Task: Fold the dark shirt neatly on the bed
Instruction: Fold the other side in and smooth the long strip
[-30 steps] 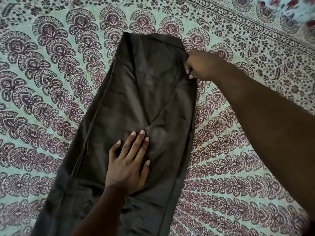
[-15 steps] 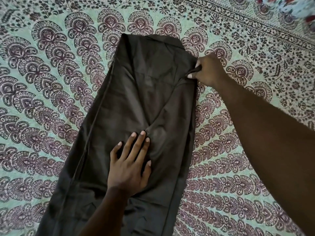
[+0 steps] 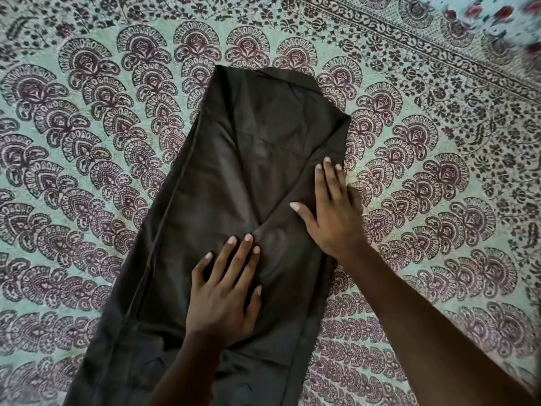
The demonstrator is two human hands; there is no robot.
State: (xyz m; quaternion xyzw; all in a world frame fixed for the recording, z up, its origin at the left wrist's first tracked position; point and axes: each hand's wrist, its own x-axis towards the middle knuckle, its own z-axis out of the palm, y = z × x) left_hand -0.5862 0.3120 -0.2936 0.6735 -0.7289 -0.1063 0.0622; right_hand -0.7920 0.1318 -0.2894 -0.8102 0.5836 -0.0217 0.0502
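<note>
We have both hands flat on the dark shirt [image 3: 248,177], palms down, gripping nothing. Left hand [image 3: 225,291] sits at frame centre-low, fingers spread and pointing up-frame, forearm entering from the bottom edge. Right hand [image 3: 333,212] lies up and to the right of it, fingers extended along the shirt's right edge, thumb splayed left, arm coming in from the lower right corner. Fingertips of the two hands are near each other, not touching. The shirt lies as a long narrow strip running from upper centre to the bottom left of the frame, matte dark cloth with a diagonal crease between our hands. Under it, the bedsheet [image 3: 87,142]: pale green, maroon fan-shaped paisley print.
</note>
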